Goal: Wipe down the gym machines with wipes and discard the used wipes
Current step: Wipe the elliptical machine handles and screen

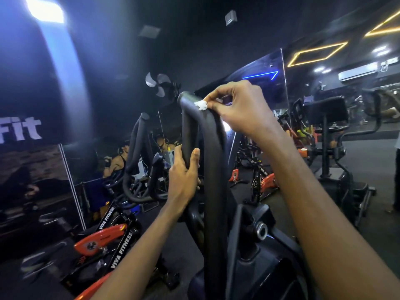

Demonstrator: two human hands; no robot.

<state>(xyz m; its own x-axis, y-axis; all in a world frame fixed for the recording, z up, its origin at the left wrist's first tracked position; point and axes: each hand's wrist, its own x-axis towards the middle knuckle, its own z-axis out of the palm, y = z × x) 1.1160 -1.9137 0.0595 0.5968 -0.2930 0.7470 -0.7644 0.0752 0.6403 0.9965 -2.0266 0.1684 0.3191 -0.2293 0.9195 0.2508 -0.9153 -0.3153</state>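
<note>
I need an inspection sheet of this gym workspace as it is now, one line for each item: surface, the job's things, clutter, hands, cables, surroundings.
Surface: black padded handlebar of an exercise machine, an upright loop; too dim to judge dirt.
Job's things: small crumpled white wipe, pressed on the top bend of the handlebar.
Clutter: nothing seen.
Hands: right hand pinches the wipe; left hand grips the loop's left tube lower down.
Cables: nothing seen; the light is too dim to be sure.
Surroundings: orange spin bike marked VIVA FITNESS at lower left, wall fan, mirror, air conditioner.
</note>
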